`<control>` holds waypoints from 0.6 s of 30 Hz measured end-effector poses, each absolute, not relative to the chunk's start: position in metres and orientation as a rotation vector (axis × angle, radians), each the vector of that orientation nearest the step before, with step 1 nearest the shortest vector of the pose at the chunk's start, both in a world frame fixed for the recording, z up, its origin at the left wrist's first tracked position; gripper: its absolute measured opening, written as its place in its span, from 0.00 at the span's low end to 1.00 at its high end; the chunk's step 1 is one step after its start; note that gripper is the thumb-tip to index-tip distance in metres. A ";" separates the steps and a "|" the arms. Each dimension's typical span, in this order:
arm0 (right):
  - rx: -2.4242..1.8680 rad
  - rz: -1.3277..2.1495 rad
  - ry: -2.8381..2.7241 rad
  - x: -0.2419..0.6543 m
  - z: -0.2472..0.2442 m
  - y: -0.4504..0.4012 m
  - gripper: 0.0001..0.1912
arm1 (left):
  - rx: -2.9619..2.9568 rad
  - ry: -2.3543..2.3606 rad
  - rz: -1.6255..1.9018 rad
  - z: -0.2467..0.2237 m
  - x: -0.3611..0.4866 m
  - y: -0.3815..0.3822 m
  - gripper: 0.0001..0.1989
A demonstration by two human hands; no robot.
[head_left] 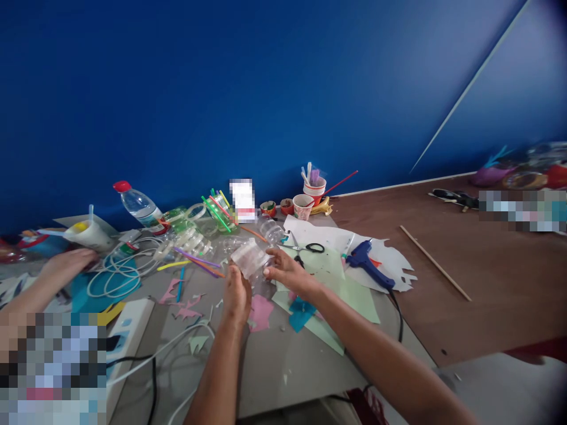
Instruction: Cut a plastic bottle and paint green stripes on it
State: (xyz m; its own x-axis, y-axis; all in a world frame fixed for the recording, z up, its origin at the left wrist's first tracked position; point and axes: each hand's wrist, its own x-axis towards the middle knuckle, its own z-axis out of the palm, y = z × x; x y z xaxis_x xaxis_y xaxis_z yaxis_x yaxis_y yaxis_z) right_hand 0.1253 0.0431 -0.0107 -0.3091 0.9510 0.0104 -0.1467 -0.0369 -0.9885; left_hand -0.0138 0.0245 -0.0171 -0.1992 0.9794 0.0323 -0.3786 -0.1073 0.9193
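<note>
Over the middle of the grey table (266, 383), my left hand (238, 295) and my right hand (290, 273) hold a clear plastic piece (250, 258) between them, the left at its lower left side and the right at its right side. The fingers of both hands are closed around its edges. Scissors with black handles (315, 248) lie just beyond my right hand on pale paper. To their right rests a blue glue gun (370, 262). Pink paper (261, 313) and blue paper (302, 314) lie under and beside my forearms.
Another person's arm (48, 274) reaches in at the left, near a coiled white cable (113, 283) and a power strip (133, 330). A red-capped bottle (139, 206), straws (217, 215) and paper cups (303, 206) stand at the back. A wooden stick (434, 262) lies right.
</note>
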 end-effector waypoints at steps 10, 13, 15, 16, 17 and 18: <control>-1.064 1.473 -1.238 0.143 -0.010 0.060 0.36 | 1.207 1.359 1.830 -0.023 -0.029 0.022 0.22; -1.014 1.507 -1.285 0.148 -0.008 0.060 0.33 | 1.211 1.403 1.809 -0.023 -0.030 0.019 0.25; -0.981 1.525 -1.315 0.150 -0.006 0.057 0.30 | 1.124 1.372 1.767 -0.023 -0.029 0.018 0.28; -0.968 1.535 -1.328 0.149 -0.006 0.056 0.30 | 1.088 1.344 1.745 -0.023 -0.028 0.017 0.29; -0.958 1.544 -1.343 0.149 -0.006 0.055 0.29 | 1.063 1.314 1.726 -0.022 -0.028 0.017 0.30; -0.948 1.554 -1.361 0.148 -0.005 0.054 0.29 | 1.048 1.289 1.710 -0.021 -0.028 0.017 0.30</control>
State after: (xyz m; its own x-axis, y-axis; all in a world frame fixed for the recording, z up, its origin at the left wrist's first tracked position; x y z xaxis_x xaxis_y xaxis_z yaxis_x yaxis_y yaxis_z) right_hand 0.1477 0.0542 -0.0054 -0.3600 0.9329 -0.0120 -0.1110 -0.0557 -0.9923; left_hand -0.0276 0.0168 -0.0206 -0.3927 0.9033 0.1727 -0.0826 -0.2217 0.9716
